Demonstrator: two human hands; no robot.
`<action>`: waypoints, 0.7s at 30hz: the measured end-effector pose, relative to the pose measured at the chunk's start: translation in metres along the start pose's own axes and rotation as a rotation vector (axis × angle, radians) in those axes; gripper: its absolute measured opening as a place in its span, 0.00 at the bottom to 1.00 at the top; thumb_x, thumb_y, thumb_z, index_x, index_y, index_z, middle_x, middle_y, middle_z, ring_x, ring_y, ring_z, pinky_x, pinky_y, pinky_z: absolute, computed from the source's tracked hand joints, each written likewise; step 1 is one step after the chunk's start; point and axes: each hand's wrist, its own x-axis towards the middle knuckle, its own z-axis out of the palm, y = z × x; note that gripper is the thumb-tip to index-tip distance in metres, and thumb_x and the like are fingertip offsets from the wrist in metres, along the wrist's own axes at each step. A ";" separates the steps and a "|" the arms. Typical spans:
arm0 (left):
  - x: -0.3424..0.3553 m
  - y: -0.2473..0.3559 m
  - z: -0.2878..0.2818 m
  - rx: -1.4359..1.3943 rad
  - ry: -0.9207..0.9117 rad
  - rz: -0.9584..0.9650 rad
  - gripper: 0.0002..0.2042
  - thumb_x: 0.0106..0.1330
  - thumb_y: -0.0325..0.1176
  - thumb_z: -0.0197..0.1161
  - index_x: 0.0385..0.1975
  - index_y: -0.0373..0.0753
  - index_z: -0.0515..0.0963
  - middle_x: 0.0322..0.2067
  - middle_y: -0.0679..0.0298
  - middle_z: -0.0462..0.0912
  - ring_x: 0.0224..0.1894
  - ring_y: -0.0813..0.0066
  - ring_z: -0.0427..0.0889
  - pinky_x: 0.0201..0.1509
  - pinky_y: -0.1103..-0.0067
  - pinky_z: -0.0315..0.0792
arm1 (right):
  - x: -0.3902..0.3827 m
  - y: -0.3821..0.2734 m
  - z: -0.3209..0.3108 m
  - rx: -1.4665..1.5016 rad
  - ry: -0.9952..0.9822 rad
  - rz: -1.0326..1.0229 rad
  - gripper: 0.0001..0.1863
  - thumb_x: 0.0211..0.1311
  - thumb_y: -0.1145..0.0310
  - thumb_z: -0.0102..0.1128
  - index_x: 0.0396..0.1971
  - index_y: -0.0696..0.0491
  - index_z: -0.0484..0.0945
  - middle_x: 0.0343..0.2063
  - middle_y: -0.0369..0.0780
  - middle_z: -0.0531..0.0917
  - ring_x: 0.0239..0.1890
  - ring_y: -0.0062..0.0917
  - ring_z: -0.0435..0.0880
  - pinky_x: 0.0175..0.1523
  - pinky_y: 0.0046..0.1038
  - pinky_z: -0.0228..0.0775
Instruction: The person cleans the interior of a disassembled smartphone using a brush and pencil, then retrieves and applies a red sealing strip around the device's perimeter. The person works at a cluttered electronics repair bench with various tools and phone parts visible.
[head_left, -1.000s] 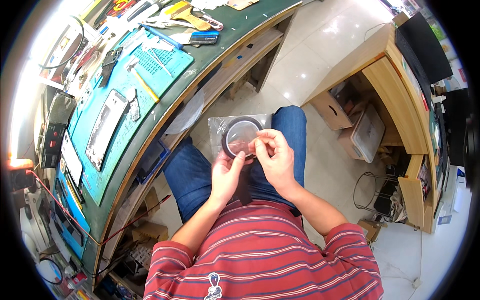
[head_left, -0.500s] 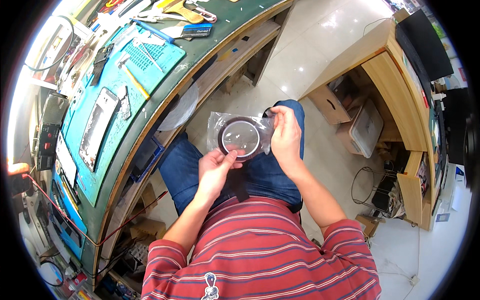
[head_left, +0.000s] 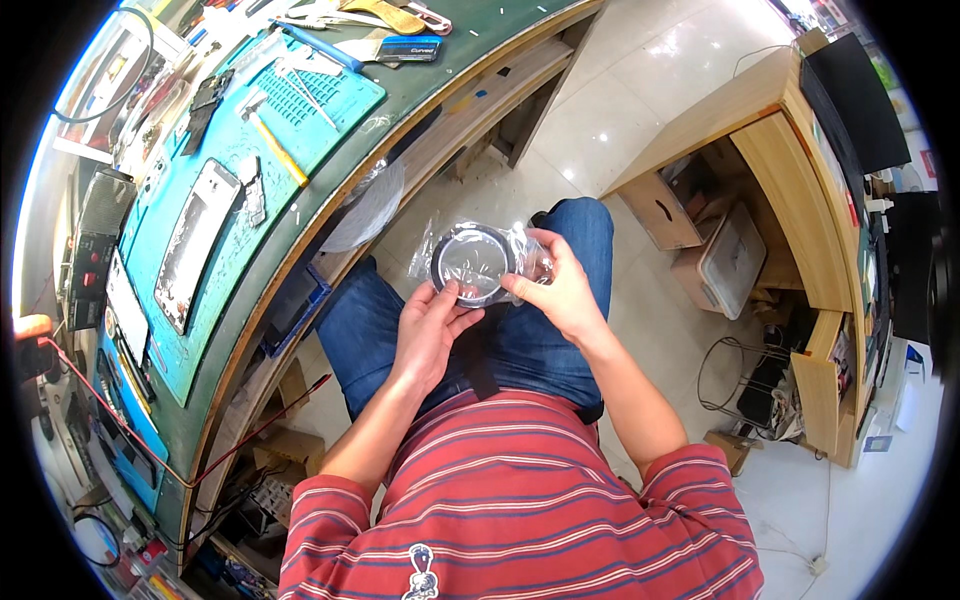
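Observation:
Over my lap I hold a round dark-rimmed disc [head_left: 472,262] with a shiny face, wrapped in a clear plastic bag [head_left: 425,256]. My left hand [head_left: 428,330] supports the disc's lower edge with the thumb up against the rim. On the disc's right side, my right hand [head_left: 560,290] pinches the bag and the rim. Both sit above my blue jeans [head_left: 360,320], beside the workbench edge.
A green workbench [head_left: 330,190] curves along the left, carrying a blue mat [head_left: 215,200], a phone body [head_left: 195,245], a yellow-handled tool [head_left: 280,150] and other tools. A wooden desk [head_left: 790,180] with boxes beneath stands on the right. Tiled floor [head_left: 640,90] lies ahead.
The bagged disc has shifted slightly away from my body. My right hand has moved from the disc's face to its right edge; my left hand stays beneath it.

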 end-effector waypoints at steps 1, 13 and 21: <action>0.000 -0.002 0.001 -0.004 0.003 -0.004 0.14 0.84 0.37 0.57 0.60 0.35 0.76 0.50 0.59 0.87 0.52 0.70 0.88 0.59 0.70 0.83 | -0.002 -0.001 0.001 -0.067 -0.011 0.020 0.34 0.65 0.66 0.79 0.65 0.63 0.72 0.52 0.44 0.86 0.50 0.24 0.86 0.52 0.27 0.82; -0.010 -0.022 0.024 0.006 0.013 0.116 0.18 0.84 0.38 0.57 0.62 0.31 0.78 0.58 0.51 0.85 0.58 0.61 0.88 0.63 0.67 0.84 | -0.014 0.000 0.010 -0.640 0.143 -0.219 0.13 0.65 0.64 0.77 0.34 0.59 0.87 0.21 0.43 0.86 0.21 0.26 0.85 0.29 0.31 0.74; -0.009 0.001 -0.007 0.135 0.096 0.019 0.13 0.82 0.34 0.60 0.55 0.31 0.79 0.49 0.55 0.89 0.51 0.67 0.90 0.57 0.69 0.88 | 0.003 -0.035 -0.052 -0.836 0.227 -0.099 0.20 0.67 0.57 0.74 0.25 0.58 0.82 0.21 0.47 0.82 0.23 0.39 0.82 0.31 0.38 0.73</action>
